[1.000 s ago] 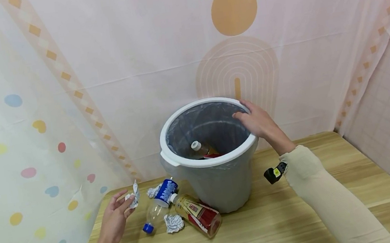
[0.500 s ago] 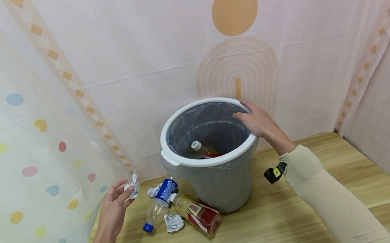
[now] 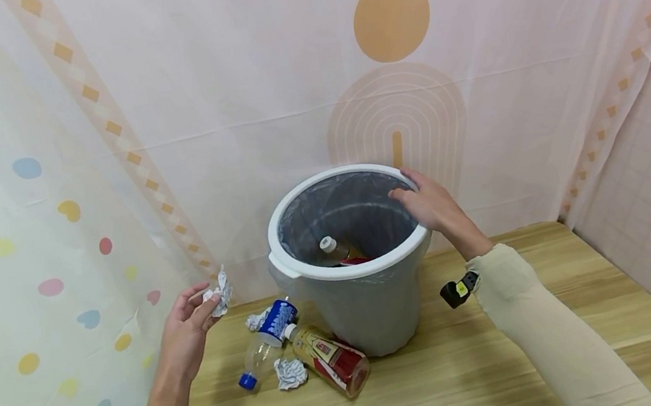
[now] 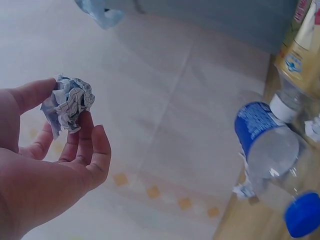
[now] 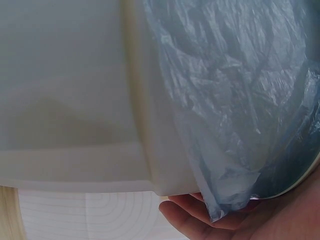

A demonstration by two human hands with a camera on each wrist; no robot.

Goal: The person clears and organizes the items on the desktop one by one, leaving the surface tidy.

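While pinching a crumpled paper ball (image 3: pixel 220 298) in the left hand (image 3: pixel 186 336) fingers beside the bin (image 3: pixel 350 260), steadying its rim with the right hand (image 3: pixel 431 204), fingers curling over the liner. One bottle (image 3: pixel 335 250) lying inside already; two bottles (image 3: pixel 300 350) and two paper wads (image 3: pixel 289 372) waiting on the surface (image 3: pixel 471 374).

cream ribbed long sleeves cover both arms; a small black device with a yellow mark is strapped at each wrist; hands are bare.

Left hand (image 3: pixel 186 329) raised, fingers (image 4: pixel 85 132) pinched, right hand (image 3: pixel 431 204) forward, fingers curled, arm outstretched
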